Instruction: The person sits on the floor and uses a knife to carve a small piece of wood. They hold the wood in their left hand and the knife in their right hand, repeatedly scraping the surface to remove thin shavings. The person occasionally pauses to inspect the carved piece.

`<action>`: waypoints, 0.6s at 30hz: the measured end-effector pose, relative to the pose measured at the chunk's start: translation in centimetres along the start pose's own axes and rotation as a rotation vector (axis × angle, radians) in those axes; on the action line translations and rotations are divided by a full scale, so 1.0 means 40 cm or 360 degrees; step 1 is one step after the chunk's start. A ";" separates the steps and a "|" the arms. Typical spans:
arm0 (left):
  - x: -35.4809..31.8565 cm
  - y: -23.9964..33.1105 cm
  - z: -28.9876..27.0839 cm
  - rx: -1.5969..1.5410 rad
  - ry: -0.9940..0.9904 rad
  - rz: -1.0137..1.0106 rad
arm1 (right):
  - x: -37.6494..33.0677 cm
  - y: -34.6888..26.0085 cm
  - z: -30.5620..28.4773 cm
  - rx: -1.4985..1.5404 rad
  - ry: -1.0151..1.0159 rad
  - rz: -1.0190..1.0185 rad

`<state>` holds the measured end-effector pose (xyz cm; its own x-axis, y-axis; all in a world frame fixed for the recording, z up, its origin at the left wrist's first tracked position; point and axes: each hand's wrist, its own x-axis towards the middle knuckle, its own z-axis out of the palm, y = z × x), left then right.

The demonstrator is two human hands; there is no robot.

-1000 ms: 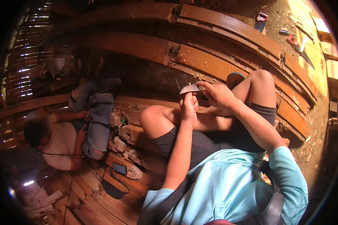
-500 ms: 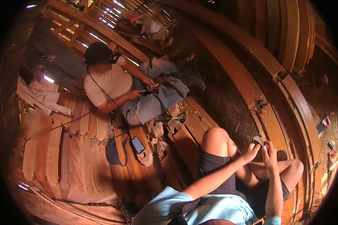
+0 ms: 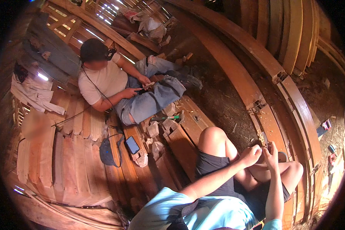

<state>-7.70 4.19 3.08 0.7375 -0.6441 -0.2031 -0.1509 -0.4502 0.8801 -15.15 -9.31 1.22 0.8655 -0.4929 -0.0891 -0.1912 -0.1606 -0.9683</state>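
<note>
Above my lap, my left hand point(image 3: 251, 156) is closed in a loose fist. Right beside it, nearly touching, my right hand point(image 3: 271, 154) has its thumb and fingers pinched together. A small pale piece point(image 3: 262, 138) shows just above the fingers, against the beams; what it is, and which hand it sits in, I cannot make out. Both forearms rest low over my dark shorts point(image 3: 212, 168) and bent knees.
A co-worker point(image 3: 103, 73) sits at the left, holding a small light piece. Nearby lie a phone point(image 3: 132, 145), a dark cap point(image 3: 110, 150), a green-handled hammer point(image 3: 166, 117) and wood offcuts point(image 3: 152, 129). Long notched beams point(image 3: 234, 78) curve past my right; stacked boards point(image 3: 71, 165) fill the left.
The view has shifted, so the scene sits slightly further left. My hands have drawn closer together and turned; the pale curved piece that stood out above them now shows less.
</note>
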 end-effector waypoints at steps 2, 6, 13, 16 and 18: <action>-0.004 0.003 -0.003 0.0005 0.0017 0.0049 | 0.005 0.025 0.012 0.0095 0.0012 -0.0007; -0.016 -0.017 -0.003 0.0049 0.0027 0.0098 | -0.003 0.026 0.019 -0.0008 -0.0023 -0.0007; -0.020 -0.036 -0.002 0.0283 0.0115 0.0322 | -0.013 0.043 0.022 0.0064 0.0007 0.0039; -0.031 -0.050 -0.002 0.0471 0.0109 0.0311 | -0.022 0.019 0.027 0.0049 -0.0012 0.0064; -0.035 -0.040 0.003 0.0504 0.0102 0.0305 | -0.028 0.029 0.026 -0.0004 -0.0016 0.0022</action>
<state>-8.58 5.73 1.90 0.7143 -0.6997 -0.0112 -0.4791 -0.5006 0.7211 -15.85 -8.06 -0.06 0.8673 -0.4867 -0.1048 -0.2043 -0.1558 -0.9664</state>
